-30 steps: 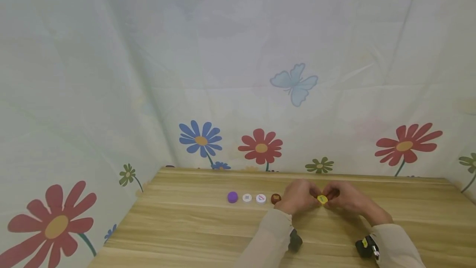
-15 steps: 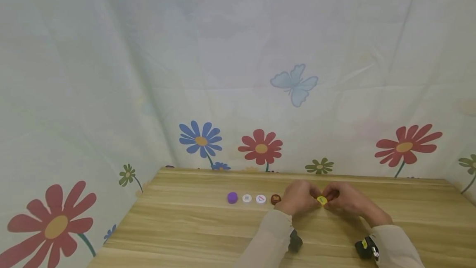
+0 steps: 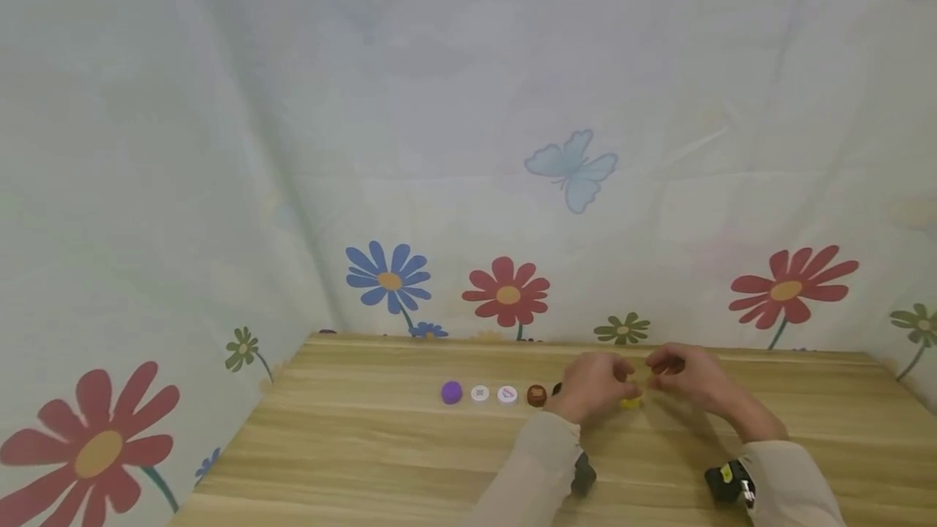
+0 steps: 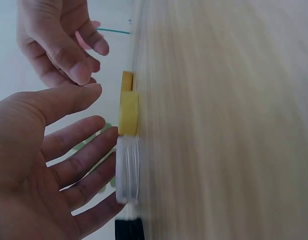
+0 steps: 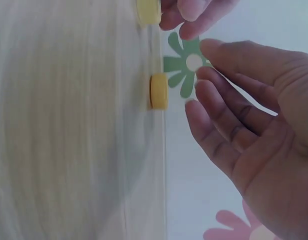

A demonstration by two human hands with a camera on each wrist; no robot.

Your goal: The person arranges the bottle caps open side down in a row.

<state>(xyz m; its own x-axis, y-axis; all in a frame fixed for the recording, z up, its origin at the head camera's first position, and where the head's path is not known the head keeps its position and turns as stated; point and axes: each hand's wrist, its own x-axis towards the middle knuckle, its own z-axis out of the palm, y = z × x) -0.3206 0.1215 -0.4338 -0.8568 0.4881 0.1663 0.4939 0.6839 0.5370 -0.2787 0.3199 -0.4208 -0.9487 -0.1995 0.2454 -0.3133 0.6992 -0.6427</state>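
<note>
Beside the row of bottle caps, my left hand [image 3: 594,385] has its fingers spread and relaxed, its fingertips right at the clear-white cap [image 4: 127,170] in the left wrist view. The yellow cap [image 4: 128,113] sits on the table just beyond, partly covered by that hand in the head view. My right hand [image 5: 259,115] is raised beside an orange-yellow cap [image 5: 159,91], fingers loosely bent with nothing between them. A gap separates the two hands.
Leftward along the wooden table [image 3: 381,454] the row runs through a black cap [image 3: 557,388], a brown cap [image 3: 537,395], two white caps [image 3: 507,395] and a purple cap [image 3: 451,393]. A flower-printed curtain [image 3: 439,145] hangs behind the table's back edge.
Both hands pinched the yellow cap between them earlier; now they have let go of it. My right hand has moved up and right, away from the left. The head view has shifted slightly.
</note>
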